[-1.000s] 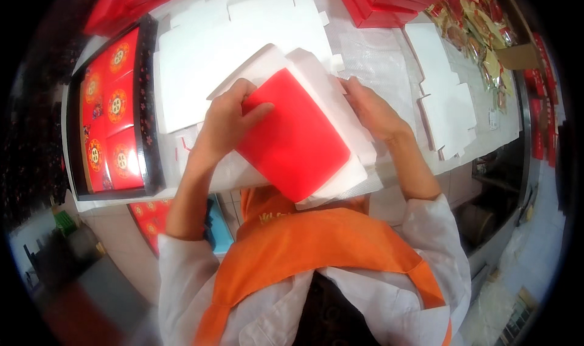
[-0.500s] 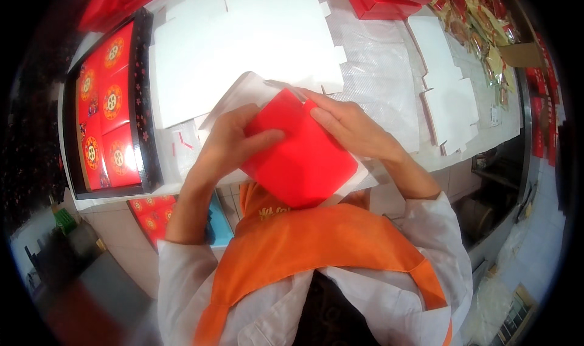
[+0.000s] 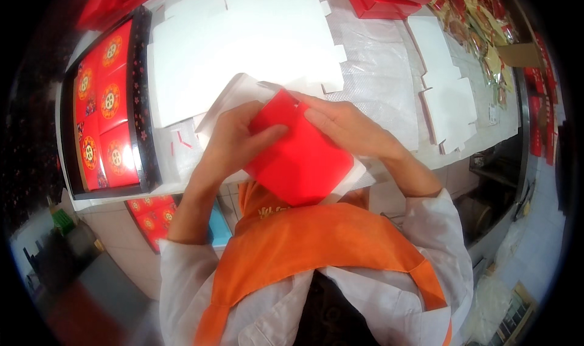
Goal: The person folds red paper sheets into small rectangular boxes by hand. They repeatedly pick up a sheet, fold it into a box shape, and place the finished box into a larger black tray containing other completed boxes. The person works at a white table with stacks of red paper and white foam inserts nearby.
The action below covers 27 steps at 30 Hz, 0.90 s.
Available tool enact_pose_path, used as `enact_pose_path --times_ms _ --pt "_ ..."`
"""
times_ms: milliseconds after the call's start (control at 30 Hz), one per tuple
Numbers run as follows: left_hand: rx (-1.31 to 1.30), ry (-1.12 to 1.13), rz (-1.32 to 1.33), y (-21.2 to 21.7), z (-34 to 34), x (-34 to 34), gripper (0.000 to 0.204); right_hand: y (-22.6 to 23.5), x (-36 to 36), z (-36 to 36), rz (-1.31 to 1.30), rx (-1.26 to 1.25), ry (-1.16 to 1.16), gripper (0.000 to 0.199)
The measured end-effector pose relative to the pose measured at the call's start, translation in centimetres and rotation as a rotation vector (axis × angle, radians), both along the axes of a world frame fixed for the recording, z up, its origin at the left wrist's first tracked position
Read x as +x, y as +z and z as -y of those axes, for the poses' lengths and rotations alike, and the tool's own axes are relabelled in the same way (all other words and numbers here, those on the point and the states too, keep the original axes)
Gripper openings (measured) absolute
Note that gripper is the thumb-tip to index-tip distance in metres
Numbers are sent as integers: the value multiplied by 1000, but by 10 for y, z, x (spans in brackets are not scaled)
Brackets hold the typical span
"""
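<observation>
Over the near edge of the desk [image 3: 499, 125], between the two hands and in front of the apron [image 3: 310, 236], is a partly folded red carton [image 3: 304, 154]. Its pale flap [image 3: 228, 97] projects beyond the left hand [image 3: 234, 138]; another pale edge shows at lower right.

Left hand: grasping the carton at its left edge, thumb flat on the red face, fingers partly hidden. Right hand [image 3: 353, 128]: grasping the upper right edge, thumb against the red face; its fingertips behind the panel cannot be seen.

Handling: judged to be light, thin card, stiff when flat but weak along the folds. The smooth red face may slip under dry fingers and would crease or scuff if pressed hard. Take hold at opposite edges, near the folds; avoid gripping a loose flap or the middle of a panel.

Surroundings: white blanks [image 3: 243, 54] lie beyond the hands; a black tray [image 3: 141, 96] of red boxes [image 3: 111, 101] stands to the left.
</observation>
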<state>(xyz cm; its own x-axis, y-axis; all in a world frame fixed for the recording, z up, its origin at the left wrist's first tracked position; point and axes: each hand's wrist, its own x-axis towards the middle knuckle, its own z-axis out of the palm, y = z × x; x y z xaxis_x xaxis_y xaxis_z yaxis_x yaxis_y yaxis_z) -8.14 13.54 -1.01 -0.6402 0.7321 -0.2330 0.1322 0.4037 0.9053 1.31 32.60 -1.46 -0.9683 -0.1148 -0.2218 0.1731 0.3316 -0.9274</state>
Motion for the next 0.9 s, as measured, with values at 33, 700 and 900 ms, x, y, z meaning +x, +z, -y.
enact_pose_path --times_ms 33,700,900 --pt "-19 -7 0 0 0 0 25 0 -1 0 11 -12 -4 42" --pt "-113 -15 49 5 -4 -2 29 -1 3 3 59 -63 -69 43" --pt "-45 39 145 0 -3 1 28 -2 8 12 -6 -5 -125 44"
